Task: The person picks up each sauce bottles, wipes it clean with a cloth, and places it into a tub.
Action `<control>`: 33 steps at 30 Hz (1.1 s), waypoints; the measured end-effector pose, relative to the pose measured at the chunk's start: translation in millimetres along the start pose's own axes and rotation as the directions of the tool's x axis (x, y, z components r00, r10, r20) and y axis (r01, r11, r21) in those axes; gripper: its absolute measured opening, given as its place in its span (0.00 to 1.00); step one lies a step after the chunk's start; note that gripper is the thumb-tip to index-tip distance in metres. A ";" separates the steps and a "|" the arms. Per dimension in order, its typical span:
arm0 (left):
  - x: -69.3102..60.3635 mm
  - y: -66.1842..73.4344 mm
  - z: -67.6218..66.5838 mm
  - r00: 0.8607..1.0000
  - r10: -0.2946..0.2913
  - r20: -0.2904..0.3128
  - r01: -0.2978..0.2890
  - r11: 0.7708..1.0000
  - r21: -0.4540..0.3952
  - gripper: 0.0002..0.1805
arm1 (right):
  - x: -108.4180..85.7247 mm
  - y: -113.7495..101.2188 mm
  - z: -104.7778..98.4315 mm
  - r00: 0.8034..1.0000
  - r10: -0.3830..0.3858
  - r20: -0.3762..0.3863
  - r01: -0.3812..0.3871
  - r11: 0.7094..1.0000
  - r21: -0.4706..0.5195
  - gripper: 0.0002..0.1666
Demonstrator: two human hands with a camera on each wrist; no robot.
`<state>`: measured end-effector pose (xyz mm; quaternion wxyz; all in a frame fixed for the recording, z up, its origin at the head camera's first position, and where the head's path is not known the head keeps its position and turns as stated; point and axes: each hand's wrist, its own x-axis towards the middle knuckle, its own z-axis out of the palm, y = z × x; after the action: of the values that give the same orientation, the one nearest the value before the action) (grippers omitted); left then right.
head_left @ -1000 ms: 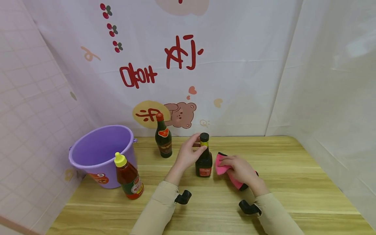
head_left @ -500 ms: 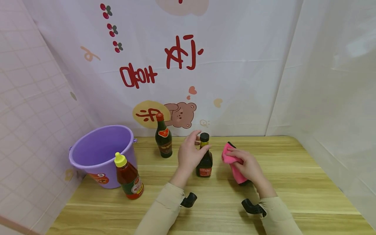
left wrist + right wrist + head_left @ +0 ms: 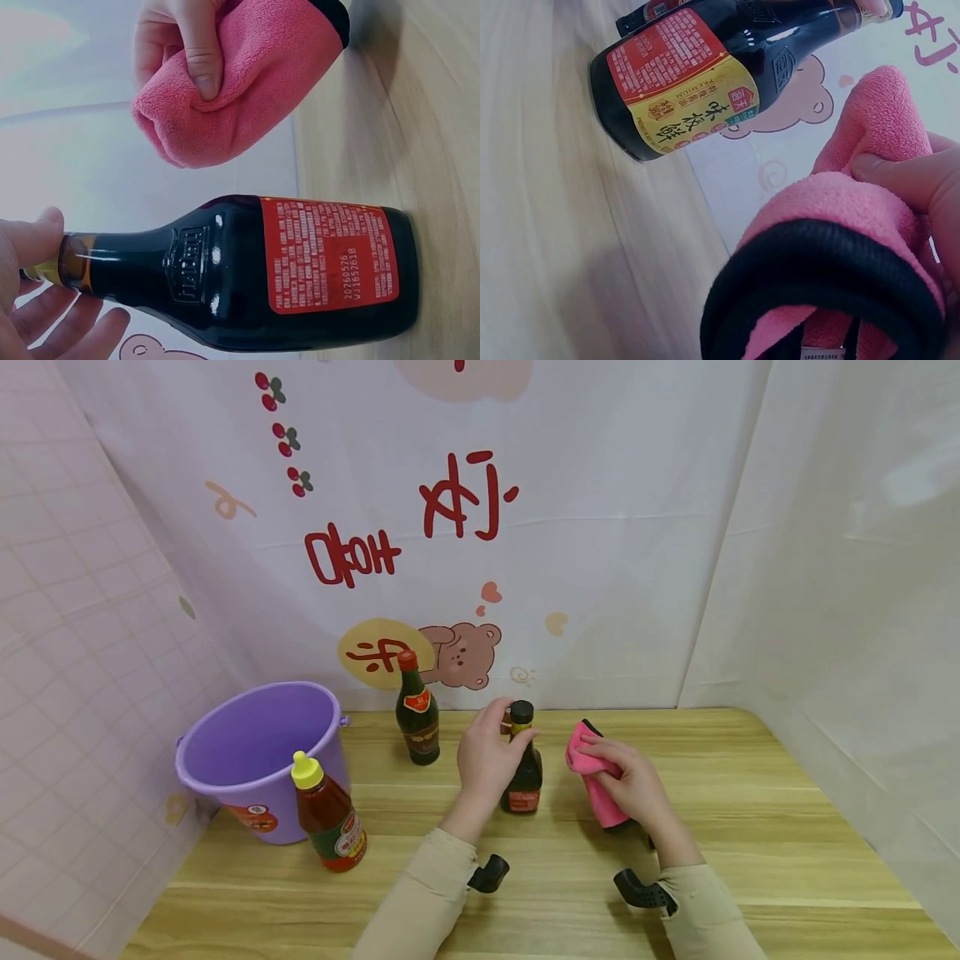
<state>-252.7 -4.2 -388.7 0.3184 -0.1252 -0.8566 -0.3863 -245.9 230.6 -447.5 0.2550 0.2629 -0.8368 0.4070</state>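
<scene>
A dark soy sauce bottle (image 3: 523,777) with a black cap stands upright on the table. My left hand (image 3: 486,756) holds it by the neck, thumb on one side and fingers round the other. In the left wrist view the bottle's red label (image 3: 334,255) faces the camera; the right wrist view also shows its yellow label (image 3: 694,112). To the bottle's right, my right hand (image 3: 633,785) grips a folded pink cloth (image 3: 600,777) with black edging, thumb pressed into the fabric. Cloth and bottle are apart.
At the left of the wooden table (image 3: 720,793) stands a purple bucket (image 3: 300,768). A red sauce bottle with a yellow cap (image 3: 330,818) stands before it. Behind, near the wall sheet, is a green bottle with a red cap (image 3: 418,714).
My right hand has drawn the pink cloth a little to the right and back from the soy sauce bottle. My left hand has shifted slightly right at the neck; the bottle has barely moved.
</scene>
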 end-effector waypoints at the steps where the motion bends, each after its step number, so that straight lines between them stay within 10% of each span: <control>1: 0.4 -0.3 0.1 1.000 0.000 0.002 0.000 1.000 -0.003 0.23 | -0.2 0.1 0.0 1.000 0.005 0.000 -0.005 1.000 0.004 0.24; 16: 15.5 -8.5 -3.7 0.986 0.032 0.165 -0.005 0.987 -0.163 0.22 | -1.3 -0.3 -1.2 1.000 0.011 -0.002 -0.011 0.999 0.031 0.23; 33: 33.1 -12.8 -12.3 0.904 0.041 0.426 0.071 0.967 -0.245 0.26 | 0.1 -1.0 -2.2 1.000 -0.020 0.003 0.019 0.999 0.041 0.27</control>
<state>-278.5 -22.9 -368.7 0.1013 -0.2399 -0.8497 -0.4585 -244.8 231.9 -445.6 0.2520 0.2770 -0.8261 0.4210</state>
